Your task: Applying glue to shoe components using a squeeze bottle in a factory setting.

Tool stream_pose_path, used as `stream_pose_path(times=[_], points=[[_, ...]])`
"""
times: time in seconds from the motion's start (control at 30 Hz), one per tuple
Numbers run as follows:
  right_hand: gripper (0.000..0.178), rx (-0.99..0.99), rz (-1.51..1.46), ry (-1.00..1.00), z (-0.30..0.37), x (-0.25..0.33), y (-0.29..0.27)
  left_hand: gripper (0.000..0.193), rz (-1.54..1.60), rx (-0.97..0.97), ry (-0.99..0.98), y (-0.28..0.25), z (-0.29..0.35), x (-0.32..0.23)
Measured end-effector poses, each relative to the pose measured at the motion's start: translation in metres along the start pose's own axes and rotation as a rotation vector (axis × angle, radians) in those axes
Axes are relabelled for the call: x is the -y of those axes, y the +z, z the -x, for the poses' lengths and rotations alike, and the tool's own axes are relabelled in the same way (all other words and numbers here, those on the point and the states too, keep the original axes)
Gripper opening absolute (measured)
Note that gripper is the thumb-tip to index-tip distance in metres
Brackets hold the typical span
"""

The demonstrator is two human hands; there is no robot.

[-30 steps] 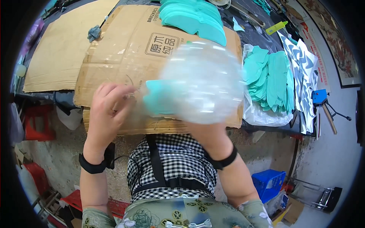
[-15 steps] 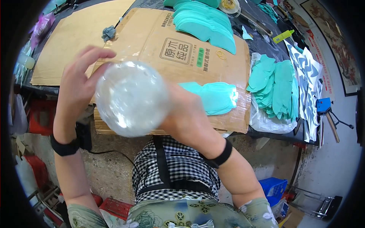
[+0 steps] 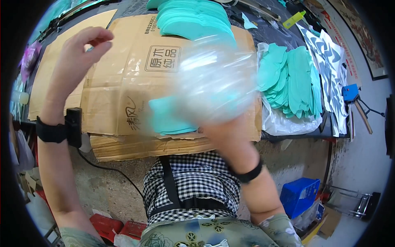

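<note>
A clear, shiny, rounded thing (image 3: 218, 80), smeared by motion, rises from my right hand (image 3: 230, 133). It looks like a plastic bottle or jar, and my fingers are mostly hidden behind it. Under and beside it on the cardboard lies a small stack of teal cut pieces (image 3: 168, 117). My left hand (image 3: 80, 53) hovers over the cardboard's left part, fingers curled and a gap between them and the thumb, nothing seen in it. A flattened cardboard box (image 3: 131, 82) covers the table in front of me.
A larger teal stack (image 3: 191, 18) lies at the cardboard's far edge. More teal pieces (image 3: 302, 78) rest on a white plastic bag at the right, beside patterned white sheets (image 3: 325, 61). A yellow bottle (image 3: 294, 19) lies far right. A blue crate (image 3: 300, 197) stands below.
My right hand has swung the clear thing from left to right across the cardboard. My left hand has moved away, up and left. The view has shifted slightly.
</note>
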State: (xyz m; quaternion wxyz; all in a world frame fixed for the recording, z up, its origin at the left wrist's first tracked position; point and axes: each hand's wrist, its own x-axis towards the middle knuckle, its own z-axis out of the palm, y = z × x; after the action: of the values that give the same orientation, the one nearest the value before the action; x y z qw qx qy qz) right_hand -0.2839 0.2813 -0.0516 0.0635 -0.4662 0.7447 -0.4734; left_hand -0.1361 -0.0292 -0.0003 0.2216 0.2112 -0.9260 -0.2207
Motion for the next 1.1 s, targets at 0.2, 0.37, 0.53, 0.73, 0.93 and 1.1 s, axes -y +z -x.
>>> stream_pose_path(times=[0.2,0.37,0.53,0.73,0.93,1.1], points=[[0.026,-0.266,0.140,0.217,0.001,-0.027,-0.070,0.022,-0.227,0.021,-0.084,-0.021,-0.017,0.021],[0.051,0.063,-0.089,-0.233,0.001,0.050,0.038,0.026,-0.200,0.090,-0.046,0.017,-0.064,-0.003],[0.052,-0.027,-0.128,-0.179,0.018,0.004,0.002,0.033,-0.253,0.072,0.029,0.038,-0.085,-0.004],[0.068,-0.305,-0.031,0.330,0.047,-0.072,-0.113,0.064,-0.322,-0.055,0.123,0.102,-0.118,0.009],[0.080,-0.727,-0.605,0.420,0.084,-0.074,-0.130,0.094,-0.419,-0.153,0.079,0.173,-0.141,-0.002],[0.077,-0.714,-0.520,0.426,0.110,-0.082,-0.137,0.094,-0.501,-0.191,0.140,0.171,-0.148,-0.013]])
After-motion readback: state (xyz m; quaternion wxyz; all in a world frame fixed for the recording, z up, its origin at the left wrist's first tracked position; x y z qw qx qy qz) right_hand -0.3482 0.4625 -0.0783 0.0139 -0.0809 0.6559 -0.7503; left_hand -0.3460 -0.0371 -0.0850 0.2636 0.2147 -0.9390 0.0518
